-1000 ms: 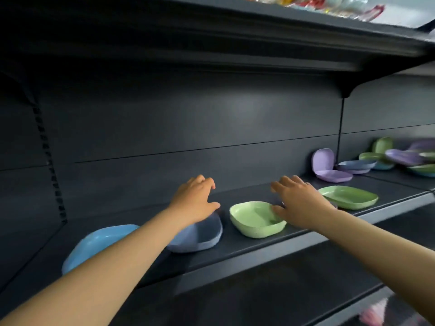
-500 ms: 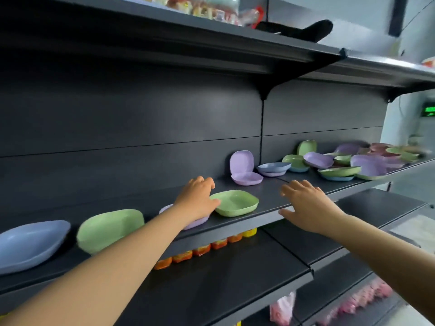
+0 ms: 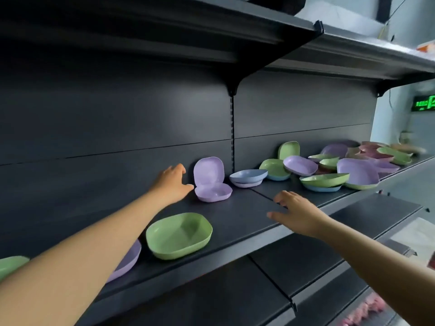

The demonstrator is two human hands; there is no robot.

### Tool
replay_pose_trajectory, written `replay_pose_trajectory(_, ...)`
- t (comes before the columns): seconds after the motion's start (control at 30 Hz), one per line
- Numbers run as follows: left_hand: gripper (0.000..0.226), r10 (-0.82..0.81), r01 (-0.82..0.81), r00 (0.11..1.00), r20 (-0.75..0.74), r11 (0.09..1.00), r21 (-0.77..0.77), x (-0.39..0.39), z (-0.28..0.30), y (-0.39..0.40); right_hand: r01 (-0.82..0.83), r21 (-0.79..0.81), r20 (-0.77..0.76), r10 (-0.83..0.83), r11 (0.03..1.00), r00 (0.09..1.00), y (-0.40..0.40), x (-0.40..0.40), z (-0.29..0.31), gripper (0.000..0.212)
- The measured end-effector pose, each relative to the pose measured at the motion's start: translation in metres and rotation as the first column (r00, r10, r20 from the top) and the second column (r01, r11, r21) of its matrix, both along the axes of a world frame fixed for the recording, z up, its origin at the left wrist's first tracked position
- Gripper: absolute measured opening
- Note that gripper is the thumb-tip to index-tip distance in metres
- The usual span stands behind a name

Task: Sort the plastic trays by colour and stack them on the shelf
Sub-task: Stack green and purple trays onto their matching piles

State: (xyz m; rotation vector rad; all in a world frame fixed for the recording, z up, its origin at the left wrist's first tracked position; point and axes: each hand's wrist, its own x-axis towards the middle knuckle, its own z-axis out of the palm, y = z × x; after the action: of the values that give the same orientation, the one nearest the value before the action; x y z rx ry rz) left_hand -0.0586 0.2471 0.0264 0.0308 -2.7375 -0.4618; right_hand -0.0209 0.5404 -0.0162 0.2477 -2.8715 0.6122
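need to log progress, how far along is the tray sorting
Early. Done: little; only two purple trays sit together, one leaning on the back panel. In hand: nothing; the left hand reaches open beside them, and the right hand hovers open over the shelf. Left: the lone green tray and the mixed pile of green, purple, blue and pink trays.

Dark grey shelf (image 3: pixel 235 222) — green tray (image 3: pixel 179 235) nearest, lilac tray (image 3: pixel 213 192) behind, pale blue tray (image 3: pixel 248 175) beyond.
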Motion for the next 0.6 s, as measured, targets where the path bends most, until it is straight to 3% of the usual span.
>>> replay_pose_trajectory(0.13,0.051,0.053,-0.053,0.999,0.002,0.993,0.103,-0.069,0.004,-0.005,-0.021,-0.195,0.14,0.049,0.98,0.989,-0.013,-0.072,0.001,0.031)
replay_pose_trajectory(0.3,0.055,0.045,-0.059,0.996,0.075,0.979,0.193,-0.163,-0.002,-0.009,-0.05,-0.383,0.349,0.195,0.923,0.917,-0.051,-0.17,-0.007,0.04)
replay_pose_trajectory(0.47,0.052,0.045,-0.079,0.988,0.148,0.969,0.234,-0.233,-0.016,-0.006,-0.008,-0.379,0.434,0.185,0.926,0.881,-0.09,-0.238,-0.027,0.037)
replay_pose_trajectory(0.6,0.03,0.069,-0.094,0.99,0.126,0.974,0.207,-0.264,-0.025,0.003,0.016,-0.266,0.415,0.1,0.964,0.904,-0.107,-0.261,-0.034,0.039)
